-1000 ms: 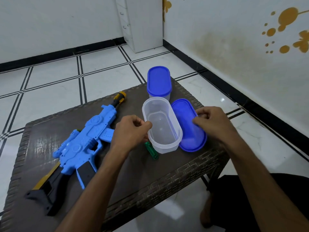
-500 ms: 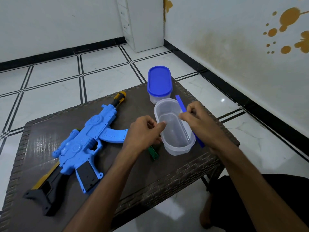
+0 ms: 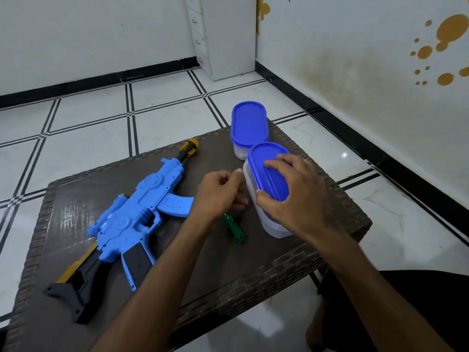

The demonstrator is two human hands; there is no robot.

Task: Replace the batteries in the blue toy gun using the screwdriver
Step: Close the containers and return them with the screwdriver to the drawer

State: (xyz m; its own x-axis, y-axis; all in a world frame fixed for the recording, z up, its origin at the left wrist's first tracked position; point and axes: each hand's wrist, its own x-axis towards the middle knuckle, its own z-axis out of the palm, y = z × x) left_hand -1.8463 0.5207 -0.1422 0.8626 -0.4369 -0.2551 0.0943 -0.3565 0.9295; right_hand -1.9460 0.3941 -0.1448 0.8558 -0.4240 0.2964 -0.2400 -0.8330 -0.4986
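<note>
The blue toy gun [image 3: 142, 207] lies flat on the left half of the dark woven table [image 3: 228, 280], its muzzle pointing away from me. A green-handled screwdriver [image 3: 236, 229] lies on the table to the gun's right, just below my left hand [image 3: 218, 194]. My right hand [image 3: 297, 196] grips the blue lid [image 3: 269, 174], which sits tilted on top of the clear container [image 3: 271, 227]. With curled fingers, my left hand holds that container's left wall. No batteries are visible.
A second clear container with a blue lid [image 3: 250, 125] stands at the table's far edge, right behind the first. The table's right edge is close to the containers. A white cabinet [image 3: 228, 34] stands in the room's corner on the tiled floor.
My right hand picked the blue lid up from the table and set it on the open clear container. The container shifted right and farther away, and my left hand followed it.
</note>
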